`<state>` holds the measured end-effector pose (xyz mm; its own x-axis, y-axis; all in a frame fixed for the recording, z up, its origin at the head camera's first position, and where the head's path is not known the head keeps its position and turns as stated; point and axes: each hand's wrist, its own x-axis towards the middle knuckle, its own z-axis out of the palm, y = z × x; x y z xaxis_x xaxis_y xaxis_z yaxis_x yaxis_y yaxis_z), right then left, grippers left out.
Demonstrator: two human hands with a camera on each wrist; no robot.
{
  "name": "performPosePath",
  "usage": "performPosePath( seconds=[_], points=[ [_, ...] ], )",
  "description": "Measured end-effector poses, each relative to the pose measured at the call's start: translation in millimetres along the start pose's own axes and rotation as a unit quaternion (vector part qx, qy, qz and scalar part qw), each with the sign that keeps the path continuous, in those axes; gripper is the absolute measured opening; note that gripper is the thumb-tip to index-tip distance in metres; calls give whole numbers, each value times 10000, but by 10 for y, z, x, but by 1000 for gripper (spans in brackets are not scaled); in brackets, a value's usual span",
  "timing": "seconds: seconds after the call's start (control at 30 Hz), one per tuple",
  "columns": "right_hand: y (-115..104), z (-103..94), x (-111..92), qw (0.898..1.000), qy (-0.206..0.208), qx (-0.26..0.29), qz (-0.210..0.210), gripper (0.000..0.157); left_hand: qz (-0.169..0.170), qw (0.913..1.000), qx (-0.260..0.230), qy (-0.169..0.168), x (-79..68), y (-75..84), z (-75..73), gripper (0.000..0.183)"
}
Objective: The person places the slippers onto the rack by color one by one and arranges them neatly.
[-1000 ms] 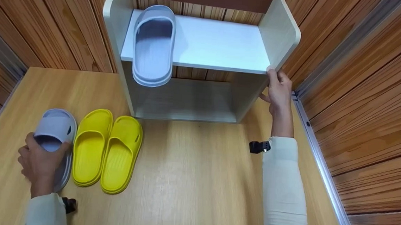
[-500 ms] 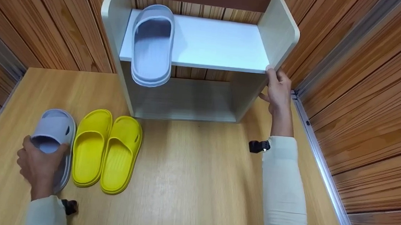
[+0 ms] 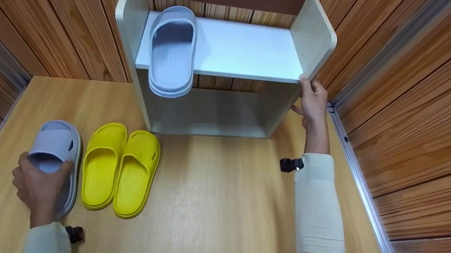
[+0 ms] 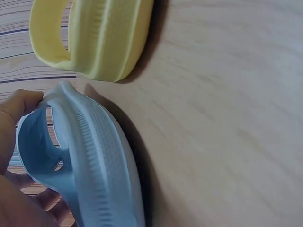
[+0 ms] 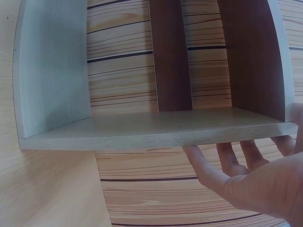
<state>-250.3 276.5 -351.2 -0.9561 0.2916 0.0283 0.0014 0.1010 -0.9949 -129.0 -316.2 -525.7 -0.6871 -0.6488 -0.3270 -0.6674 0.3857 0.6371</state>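
Observation:
On the left in the head view, my left hand [image 3: 39,185] grips a grey slipper [image 3: 56,140] across its strap opening, thumb on the right side and fingers on the left. The left wrist view shows that slipper [image 4: 90,156] from the side, thumb at the strap's rim. A pair of yellow slippers [image 3: 98,175] lies just right of it. My right hand [image 3: 313,103] holds the right side panel of a small shelf unit [image 3: 250,51], thumb at the shelf's front corner. In the right wrist view, its fingers [image 5: 203,168] lie along the panel's outer face.
Another grey slipper [image 3: 172,59] sits on the upper shelf's left end, its heel jutting past the front edge. The lower shelf [image 3: 210,113] is below. Wood-plank walls [image 3: 414,155] rise behind and at both sides of the wooden floor [image 3: 212,197].
My left hand and the grey slipper have shifted slightly left, widening the gap to the yellow pair. The right hand and shelf unit stay in place.

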Motion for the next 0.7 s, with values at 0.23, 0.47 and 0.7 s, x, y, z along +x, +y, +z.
performPosePath(
  seconds=[0.23, 0.47, 0.7],
  points=[
    [-7, -26, -12, 9999, -29, -11, 138, 50, 34, 9999, -162, 34, -47, 64, -34, 107],
    [-14, 3, -10, 9999, 89, -81, 124, 52, 50, 9996, -261, -16, -87, 115, -72, 109],
    [-7, 4, -14, 9998, 67, -147, 92, 54, 177, 9993, -307, 77, -151, 152, -93, 111]
  ],
)
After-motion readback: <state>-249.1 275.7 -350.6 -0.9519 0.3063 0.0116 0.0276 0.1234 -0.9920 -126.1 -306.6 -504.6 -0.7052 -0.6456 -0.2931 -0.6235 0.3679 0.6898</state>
